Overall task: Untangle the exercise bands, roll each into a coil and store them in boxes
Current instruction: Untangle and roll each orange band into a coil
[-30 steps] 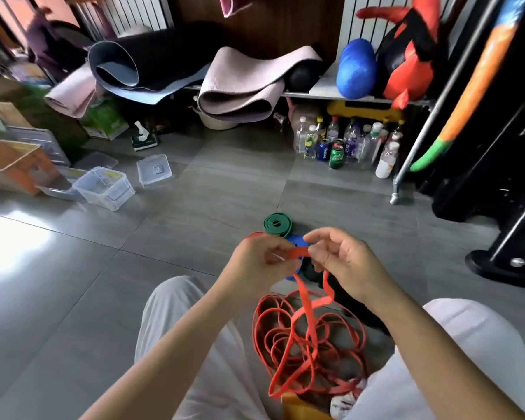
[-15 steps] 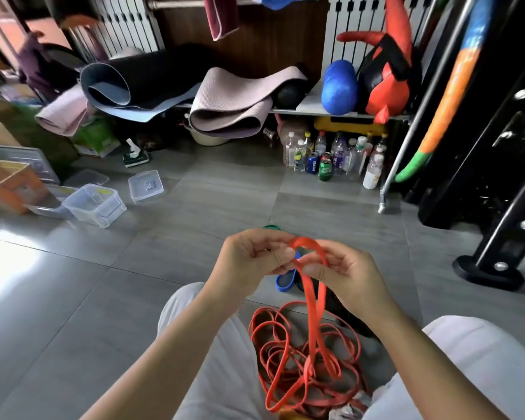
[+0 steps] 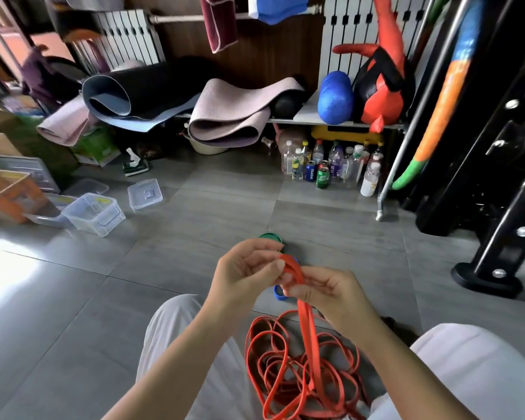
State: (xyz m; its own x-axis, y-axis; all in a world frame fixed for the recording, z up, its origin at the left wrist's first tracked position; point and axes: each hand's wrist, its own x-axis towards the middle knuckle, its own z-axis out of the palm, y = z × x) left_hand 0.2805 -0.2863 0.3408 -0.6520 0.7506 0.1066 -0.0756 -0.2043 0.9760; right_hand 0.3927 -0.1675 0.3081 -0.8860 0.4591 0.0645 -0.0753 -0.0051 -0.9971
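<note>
An orange exercise band (image 3: 308, 334) hangs from both hands down to a loose tangle of orange loops (image 3: 288, 374) on the floor between my knees. My left hand (image 3: 246, 271) pinches the folded top of the band, and my right hand (image 3: 325, 292) grips it just below, fingers curled round it. Behind the hands a coiled green band (image 3: 270, 237) lies on the tiles. A coiled blue band (image 3: 279, 294) peeks out under my right hand, mostly hidden.
Clear plastic boxes (image 3: 94, 213) and a loose lid (image 3: 144, 194) sit on the floor at left beside an orange bin (image 3: 9, 195). Bottles and cans (image 3: 331, 168) stand under a shelf with rolled mats (image 3: 231, 116). A black rack base (image 3: 487, 275) stands at right.
The hands have folded the band's top end over into a small loop and drawn closer together. The camera tilted up slightly, so the floor coils sit lower behind the hands.
</note>
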